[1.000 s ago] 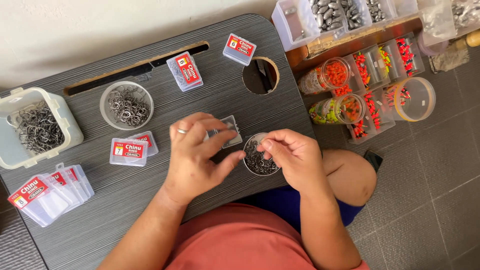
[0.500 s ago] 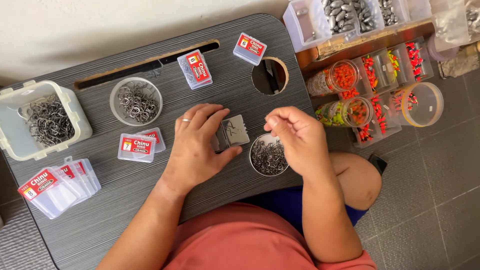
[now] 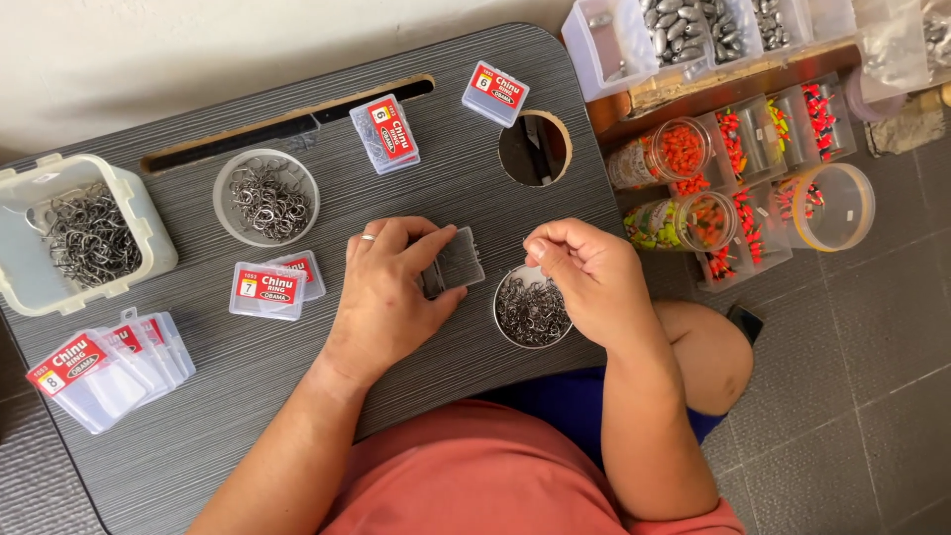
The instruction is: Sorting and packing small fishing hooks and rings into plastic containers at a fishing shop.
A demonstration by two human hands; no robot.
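Note:
My left hand [image 3: 391, 287], with a ring on one finger, grips a small clear plastic box [image 3: 454, 263] on the dark grey lap table [image 3: 297, 396]. My right hand [image 3: 584, 277] hovers over a round clear dish of small metal hooks [image 3: 530, 309], fingertips pinched together just above its far rim; whether a hook sits between them is too small to tell. The dish stands right beside the small box.
Another round dish of hooks [image 3: 267, 198] and a square tub of hooks [image 3: 84, 238] stand at left. Red-labelled small boxes [image 3: 272, 287] lie scattered, with a stack [image 3: 104, 367] at the front left. A round hole [image 3: 535, 149] is in the table. Trays of sinkers and red beads [image 3: 753, 149] sit on the floor at right.
My right hand has shifted slightly over the dish of hooks with its fingers pinched. My left hand still holds the small clear box in much the same place.

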